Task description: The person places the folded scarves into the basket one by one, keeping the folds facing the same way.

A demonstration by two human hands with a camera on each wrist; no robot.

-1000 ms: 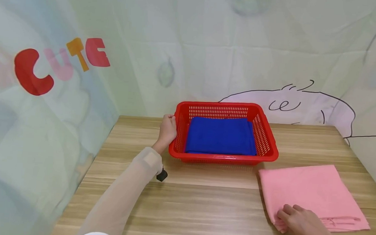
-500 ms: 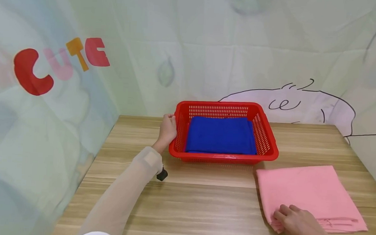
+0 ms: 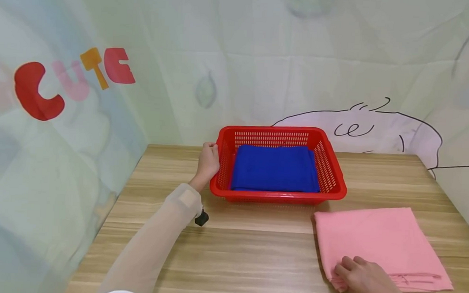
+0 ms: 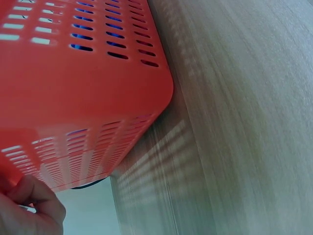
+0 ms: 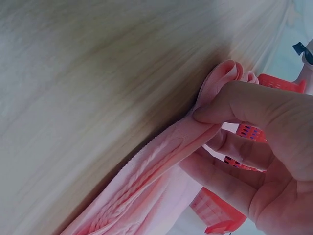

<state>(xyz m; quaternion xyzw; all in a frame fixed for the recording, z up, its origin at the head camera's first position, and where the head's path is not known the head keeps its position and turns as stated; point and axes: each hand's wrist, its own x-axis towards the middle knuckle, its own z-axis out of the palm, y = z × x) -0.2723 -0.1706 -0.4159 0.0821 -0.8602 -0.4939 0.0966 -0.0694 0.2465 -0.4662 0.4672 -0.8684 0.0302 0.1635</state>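
Note:
My left hand (image 3: 208, 162) grips the left rim of a red perforated plastic basket (image 3: 275, 195); in the left wrist view the curled fingers sit by the wall of the basket (image 4: 83, 93). Inside the basket lies a folded blue cloth (image 3: 275, 168). At the right front, my right hand (image 3: 364, 277) pinches the near left corner of a folded pink cloth (image 3: 377, 238). The right wrist view has the thumb on one side of the layered edge of the pink cloth (image 5: 151, 166) and fingers on the other. The cloth's far part lies low over the table.
The wood-grain table (image 3: 252, 258) carries both the basket and the pink cloth. A printed fabric backdrop (image 3: 246, 76) stands behind the table and along its left side. A small black device (image 3: 201, 218) sits at the left wrist.
My right hand has shifted a little to the left, and the pink cloth has slid left with it. The left hand and the basket have stayed in place.

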